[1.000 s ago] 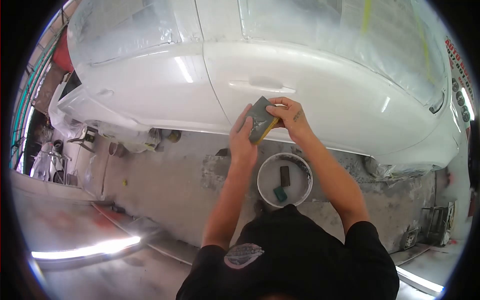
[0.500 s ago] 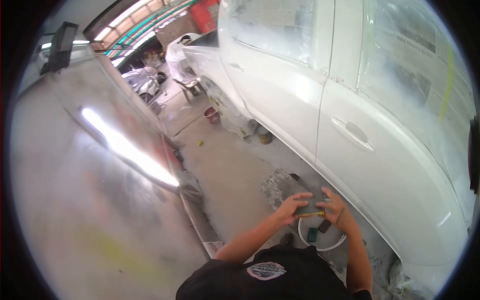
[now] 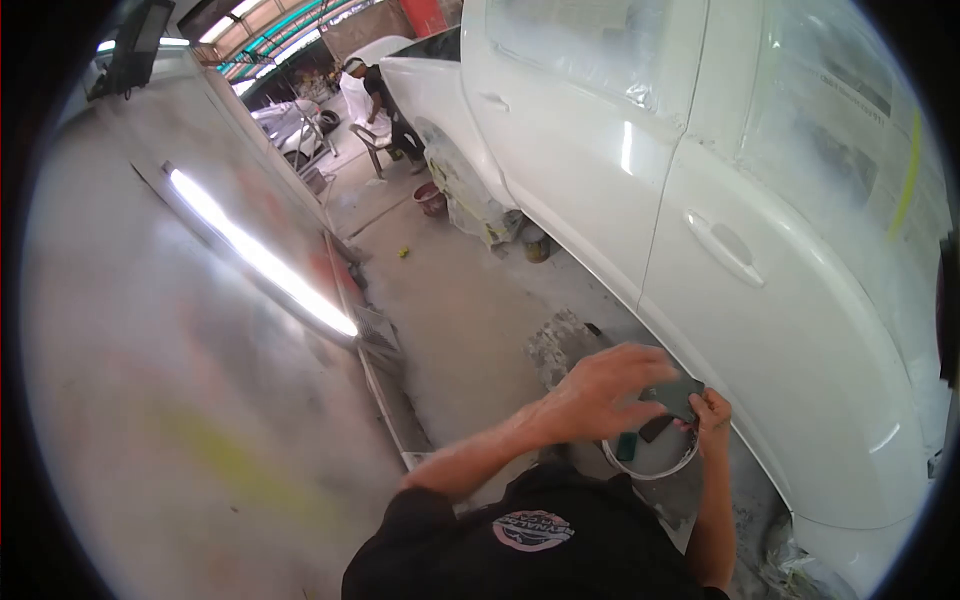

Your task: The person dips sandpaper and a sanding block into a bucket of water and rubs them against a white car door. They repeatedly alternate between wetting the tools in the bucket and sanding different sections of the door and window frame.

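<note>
Dusty floor, white car, sanding block.

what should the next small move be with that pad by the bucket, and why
Probably lower the pad into the bucket: the right hand holds it just above the rim, left hand spread over it, and two other pieces already lie inside.

Black short-sleeved shirt with oval chest logo; hands bare.

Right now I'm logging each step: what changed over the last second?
Both hands came down from the white car to just above the bucket. The right hand still grips the sanding block; the left hand has spread open beside it. Bucket and car stay put.
</note>
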`<state>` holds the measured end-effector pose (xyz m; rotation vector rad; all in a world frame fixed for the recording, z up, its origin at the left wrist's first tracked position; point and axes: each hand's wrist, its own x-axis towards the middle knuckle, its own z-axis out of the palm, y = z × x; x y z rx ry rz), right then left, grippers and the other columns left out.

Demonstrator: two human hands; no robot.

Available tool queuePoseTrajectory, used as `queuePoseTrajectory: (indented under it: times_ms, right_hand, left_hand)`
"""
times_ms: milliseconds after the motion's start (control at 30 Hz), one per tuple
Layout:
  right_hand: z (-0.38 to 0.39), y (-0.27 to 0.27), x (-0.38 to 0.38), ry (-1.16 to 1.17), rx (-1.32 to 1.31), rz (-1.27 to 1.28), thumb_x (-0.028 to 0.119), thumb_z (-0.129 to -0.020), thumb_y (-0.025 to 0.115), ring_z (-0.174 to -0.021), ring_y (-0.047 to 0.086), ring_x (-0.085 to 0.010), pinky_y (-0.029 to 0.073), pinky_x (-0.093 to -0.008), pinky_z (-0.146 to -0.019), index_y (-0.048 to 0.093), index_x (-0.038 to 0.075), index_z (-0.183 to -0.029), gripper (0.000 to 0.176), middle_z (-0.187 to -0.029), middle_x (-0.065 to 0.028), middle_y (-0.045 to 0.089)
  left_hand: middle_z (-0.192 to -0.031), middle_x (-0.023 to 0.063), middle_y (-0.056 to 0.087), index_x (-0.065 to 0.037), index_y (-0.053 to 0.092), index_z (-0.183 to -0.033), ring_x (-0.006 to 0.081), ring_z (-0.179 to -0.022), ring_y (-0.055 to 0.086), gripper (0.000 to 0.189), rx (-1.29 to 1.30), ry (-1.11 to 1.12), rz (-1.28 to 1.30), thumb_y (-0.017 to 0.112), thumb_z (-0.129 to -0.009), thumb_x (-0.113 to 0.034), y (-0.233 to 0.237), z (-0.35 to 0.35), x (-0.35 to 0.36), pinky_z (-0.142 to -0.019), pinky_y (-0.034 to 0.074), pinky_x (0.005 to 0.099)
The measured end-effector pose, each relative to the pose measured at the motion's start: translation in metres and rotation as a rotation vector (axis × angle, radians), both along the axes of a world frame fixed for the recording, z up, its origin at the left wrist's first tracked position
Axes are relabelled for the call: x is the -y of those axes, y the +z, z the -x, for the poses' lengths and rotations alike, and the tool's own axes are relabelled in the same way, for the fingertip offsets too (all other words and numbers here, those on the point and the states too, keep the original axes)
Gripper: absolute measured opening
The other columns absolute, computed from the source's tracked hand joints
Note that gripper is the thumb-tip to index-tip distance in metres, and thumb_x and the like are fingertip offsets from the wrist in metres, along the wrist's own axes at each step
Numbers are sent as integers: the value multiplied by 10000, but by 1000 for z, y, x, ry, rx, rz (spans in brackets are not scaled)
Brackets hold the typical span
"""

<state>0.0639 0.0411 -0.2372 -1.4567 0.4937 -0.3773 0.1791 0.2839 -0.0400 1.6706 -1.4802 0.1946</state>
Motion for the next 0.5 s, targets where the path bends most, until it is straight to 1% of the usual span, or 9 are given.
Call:
queuePoseTrajectory:
  times_ms: [33, 100, 133, 167, 200, 267, 367, 467, 500]
  right_hand:
    - [4, -26, 8, -29, 30, 84, 145, -953, 650, -505, 552, -119, 510, -263, -445, 527, 44, -753, 256, -633, 0, 482]
    - [8, -37, 5, -81, 19, 54, 146, -947, 654, -510, 552, -117, 518, -267, -439, 532, 55, -761, 241, -634, 1, 485]
    - [8, -33, 1, -112, -30, -59, 147, -944, 656, -515, 554, -118, 524, -269, -438, 537, 60, -763, 233, -642, 1, 492]
    - [8, -25, -5, -149, -76, -174, 148, -941, 658, -520, 556, -119, 531, -271, -436, 542, 65, -766, 225, -651, 0, 498]
    - [4, -24, -11, -176, -110, -231, 148, -941, 657, -523, 561, -120, 534, -271, -439, 545, 65, -771, 220, -660, -3, 509]
    - [-7, -28, -28, -184, -127, -271, 149, -942, 654, -531, 571, -123, 541, -272, -446, 549, 65, -782, 209, -678, -9, 530]
    - [-14, -47, -60, -147, -138, -258, 149, -944, 650, -542, 585, -126, 551, -274, -455, 555, 65, -798, 193, -705, -19, 561]
    - [-32, -51, -87, -192, -110, -270, 150, -945, 646, -553, 599, -130, 560, -276, -464, 562, 66, -813, 178, -732, -28, 592]
    - [-43, -30, -99, -240, -82, -302, 155, -949, 645, -573, 624, -142, 573, -278, -482, 573, 55, -869, 146, -791, -45, 629]
  left_hand:
    - [-1156, 190, 648, -4, 677, -1087, 330, -1067, 657, 401, 271, -104, 55, 786, -778, -235, 33, -2, -1, -902, 548, 396]
    - [-1050, 150, 682, -27, 673, -1059, 254, -1011, 702, 308, 451, -187, 128, 783, -811, -173, 99, 9, -19, -790, 598, 351]
    - [-1038, 145, 683, -28, 674, -1068, 251, -997, 702, 315, 521, -217, 144, 785, -816, -181, 123, 12, -28, -783, 595, 350]
    - [-1027, 139, 684, -30, 674, -1077, 249, -983, 703, 322, 568, -243, 157, 786, -821, -189, 137, 13, -35, -776, 593, 350]
    - [-1015, 133, 684, -31, 675, -1086, 247, -969, 703, 329, 598, -269, 165, 788, -825, -197, 150, 8, -44, -769, 591, 350]
    - [-992, 122, 686, -33, 677, -1104, 242, -940, 704, 343, 631, -295, 181, 791, -835, -213, 161, -4, -56, -755, 586, 349]
    - [-957, 105, 689, -37, 680, -1131, 235, -898, 705, 365, 619, -314, 189, 795, -849, -237, 167, -28, -78, -734, 579, 349]
    - [-922, 88, 692, -41, 683, -1158, 228, -856, 705, 386, 505, -280, 200, 800, -863, -261, 162, -68, -96, -713, 572, 348]
    - [-910, 83, 693, -43, 684, -1167, 226, -842, 706, 394, 418, -247, 199, 802, -868, -269, 157, -86, -100, -706, 569, 348]
